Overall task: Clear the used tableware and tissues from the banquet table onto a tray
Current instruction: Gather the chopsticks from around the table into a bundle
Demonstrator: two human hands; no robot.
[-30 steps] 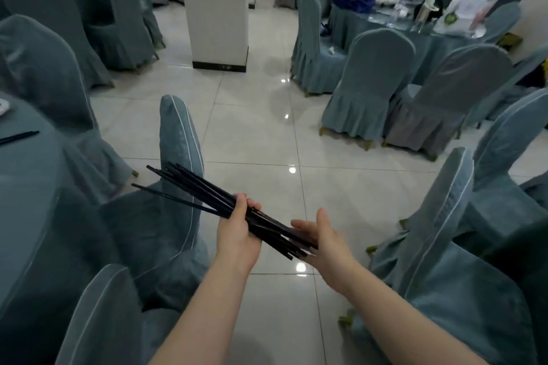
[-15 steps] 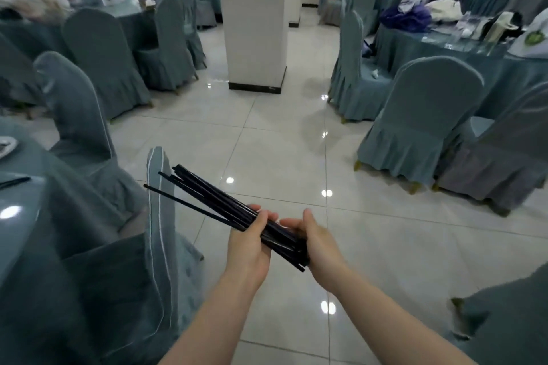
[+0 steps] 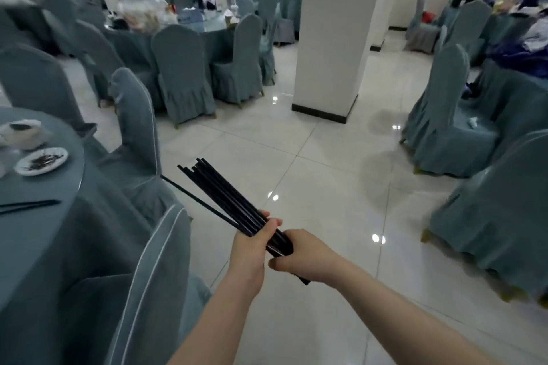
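Chopsticks (image 3: 225, 195) — black bundle gripped in both hands, over the tiled floor (image 3: 326, 172).
My left hand (image 3: 247, 249) has its fingers (image 3: 262, 216) curled round the bundle's middle; my right hand (image 3: 305, 258) is closed over the near ends. Far ends fan up and to the left — one stick splayed apart. Bench (image 3: 44, 231) at left carries a soiled plate (image 3: 41, 160) and a loose pair (image 3: 29, 204) of sticks.

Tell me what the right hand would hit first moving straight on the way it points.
The left hand, gripping the same chopsticks right beside it; beyond that probably the near chair back, though depth is unclear.
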